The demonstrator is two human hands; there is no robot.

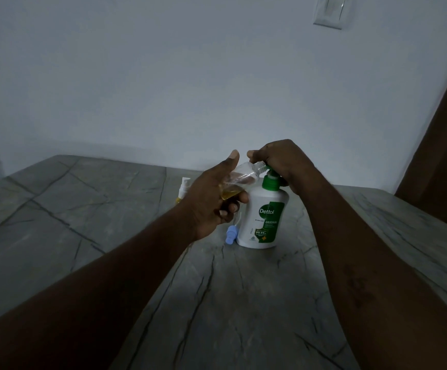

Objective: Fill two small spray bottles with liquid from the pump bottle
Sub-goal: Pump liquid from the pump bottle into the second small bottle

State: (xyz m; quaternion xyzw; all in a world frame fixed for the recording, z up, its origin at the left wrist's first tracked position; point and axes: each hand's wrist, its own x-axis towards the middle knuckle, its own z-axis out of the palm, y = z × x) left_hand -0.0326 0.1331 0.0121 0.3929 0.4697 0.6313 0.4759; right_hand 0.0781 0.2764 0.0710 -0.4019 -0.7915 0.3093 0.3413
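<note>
A white pump bottle [263, 217] with a green collar and a green Dettol label stands upright on the grey marble table [110, 217]. My right hand [278, 160] rests on top of its green pump head, fingers closed over it. My left hand [211, 198] holds a small clear spray bottle [243, 176] tilted, with its open neck at the pump spout. A little yellow liquid lies at its bottom end. A second small spray bottle [183, 189] with a white top and yellow liquid stands behind my left hand, partly hidden. A blue spray cap [230, 235] lies by the pump bottle's base.
A pale wall rises straight behind the table's far edge, with a light switch [330, 12] high up on the right. A brown door or panel [441, 166] stands at the right edge of the view.
</note>
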